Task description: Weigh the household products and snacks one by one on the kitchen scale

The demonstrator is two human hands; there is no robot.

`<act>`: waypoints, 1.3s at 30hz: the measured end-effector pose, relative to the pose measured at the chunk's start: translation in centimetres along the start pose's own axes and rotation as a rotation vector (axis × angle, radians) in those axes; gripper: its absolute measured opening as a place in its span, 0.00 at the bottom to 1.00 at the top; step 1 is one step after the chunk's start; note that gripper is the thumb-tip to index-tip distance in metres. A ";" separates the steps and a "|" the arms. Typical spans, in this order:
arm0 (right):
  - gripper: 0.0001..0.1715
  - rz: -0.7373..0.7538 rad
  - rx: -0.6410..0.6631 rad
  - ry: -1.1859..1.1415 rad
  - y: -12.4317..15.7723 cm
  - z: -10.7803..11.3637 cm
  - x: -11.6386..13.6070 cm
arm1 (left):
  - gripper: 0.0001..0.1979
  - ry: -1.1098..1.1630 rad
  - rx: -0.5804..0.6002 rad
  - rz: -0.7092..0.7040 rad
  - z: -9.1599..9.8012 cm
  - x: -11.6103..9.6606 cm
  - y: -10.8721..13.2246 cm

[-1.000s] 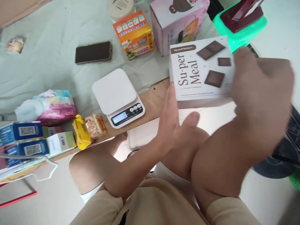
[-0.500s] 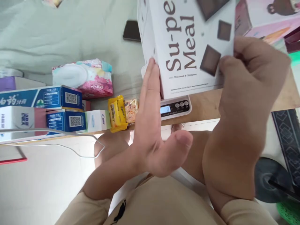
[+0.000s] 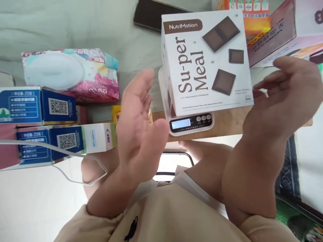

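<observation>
A white NutriMotion box (image 3: 191, 70) with brown chocolate squares rests on a small white scale (image 3: 174, 129). The scale's lit display and buttons show at the box's near edge. To the left of the box, my left hand (image 3: 138, 131) is raised with its fingers spread and nothing in it, in front of the small snack packs. Beside the box's right side, my right hand (image 3: 285, 94) is bent with fingers loosely apart, holding nothing. Its fingertips are near the box's lower right corner.
A black phone (image 3: 148, 15) lies behind the box. At the left are a pack of wipes (image 3: 96, 75), blue toothpaste boxes (image 3: 27, 104) and a white cable (image 3: 68, 153). A pink box (image 3: 280, 33) and an orange package (image 3: 257, 23) stand at the right.
Both hands have let go of the box and moved apart, the left one leftward. The box now sits lower on the scale, with its whole front in view. The camera view has shifted.
</observation>
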State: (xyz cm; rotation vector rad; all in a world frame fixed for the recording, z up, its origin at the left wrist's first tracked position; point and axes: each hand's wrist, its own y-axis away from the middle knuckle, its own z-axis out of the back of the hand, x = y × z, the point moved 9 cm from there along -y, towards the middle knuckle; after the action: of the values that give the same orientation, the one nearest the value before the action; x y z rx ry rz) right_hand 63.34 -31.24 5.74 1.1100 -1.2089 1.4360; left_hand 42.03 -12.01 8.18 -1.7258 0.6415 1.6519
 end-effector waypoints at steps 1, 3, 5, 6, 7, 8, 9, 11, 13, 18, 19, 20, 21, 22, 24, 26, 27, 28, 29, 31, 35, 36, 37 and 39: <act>0.17 -0.019 -0.036 -0.042 -0.2 0.5 -0.4 | 0.25 0.000 0.001 -0.011 0.1 -0.4 0.0; 0.17 -0.028 -0.082 -0.127 -0.4 1.3 -0.7 | 0.23 -0.006 0.001 -0.038 0.1 -0.9 -0.1; 0.16 -0.027 -0.087 -0.184 -0.2 1.4 -0.6 | 0.20 0.000 -0.003 -0.098 0.1 -1.3 -0.3; 0.15 -0.012 -0.080 -0.195 -0.1 1.3 -0.4 | 0.18 0.007 0.004 -0.140 0.0 -1.4 -0.4; 0.15 0.011 -0.069 -0.198 0.1 1.1 -0.2 | 0.16 0.013 0.020 -0.190 -0.2 -1.6 -0.5; 0.14 0.042 -0.061 -0.190 0.2 0.9 0.2 | 0.12 0.016 0.037 -0.238 -0.4 -1.7 -0.5; 0.15 0.077 -0.054 -0.175 0.3 0.8 0.5 | 0.09 0.017 0.051 -0.271 -0.6 -1.8 -0.5; 0.14 0.134 -0.042 -0.145 0.5 0.5 1.0 | 0.10 -0.005 0.062 -0.298 -0.9 -1.7 -0.5; 0.14 0.157 -0.036 -0.117 0.6 0.4 1.2 | 0.14 -0.029 0.058 -0.292 -1.1 -1.7 -0.5; 0.18 0.130 0.025 -0.045 0.6 0.5 1.2 | 0.08 -0.092 -0.050 -0.182 -0.2 -1.2 -0.8; 0.18 0.111 0.042 -0.033 0.6 0.4 1.1 | 0.08 -0.127 -0.038 -0.182 -0.2 -1.1 -0.9; 0.17 0.093 0.056 -0.024 0.6 0.3 1.1 | 0.10 -0.158 -0.011 -0.201 -0.2 -1.1 -1.0; 0.17 0.073 0.068 -0.022 0.6 0.2 1.0 | 0.12 -0.167 0.021 -0.234 -0.3 -1.1 -0.9; 0.17 0.061 0.058 -0.037 0.6 0.2 1.0 | 0.14 -0.156 0.046 -0.262 -0.4 -1.1 -0.9; 0.16 0.021 0.039 -0.086 0.6 0.1 0.8 | 0.17 -0.119 0.055 -0.270 -0.3 -0.7 -0.8; 0.13 -0.032 0.038 -0.122 0.6 -0.2 0.2 | 0.16 -0.099 -0.002 -0.234 0.2 -0.1 -0.8; 0.11 -0.062 0.053 -0.124 0.6 -0.4 -0.3 | 0.14 -0.110 -0.043 -0.214 0.5 0.1 -0.7; 0.10 -0.098 0.087 -0.117 0.6 -0.8 -0.9 | 0.11 -0.132 -0.079 -0.199 0.7 0.2 -0.7; 0.10 -0.136 0.136 -0.108 0.7 -1.3 -1.5 | 0.08 -0.154 -0.089 -0.193 0.8 0.2 -0.7; 0.14 -0.191 0.222 -0.100 0.9 -2.1 -2.6 | 0.10 -0.186 -0.052 -0.159 0.4 0.5 -0.7; 0.16 -0.250 0.362 -0.087 1.6 -3.2 -3.7 | 0.20 -0.168 0.108 -0.032 -0.9 1.4 -0.7; 0.15 -0.249 0.375 -0.093 1.7 -3.4 -3.7 | 0.21 -0.148 0.129 -0.014 -1.1 1.5 -0.6; 0.15 -0.239 0.370 -0.104 1.8 -3.5 -3.6 | 0.21 -0.130 0.142 -0.008 -1.3 1.5 -0.6; 0.13 -0.200 0.332 -0.136 1.7 -3.4 -3.2 | 0.22 -0.100 0.154 -0.011 -1.4 1.2 -0.5</act>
State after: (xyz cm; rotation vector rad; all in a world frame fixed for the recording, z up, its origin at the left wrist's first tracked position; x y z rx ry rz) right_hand 61.97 -28.30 2.01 1.5316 -0.9387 1.4562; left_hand 43.41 -12.63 6.99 -1.5259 0.6915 1.6254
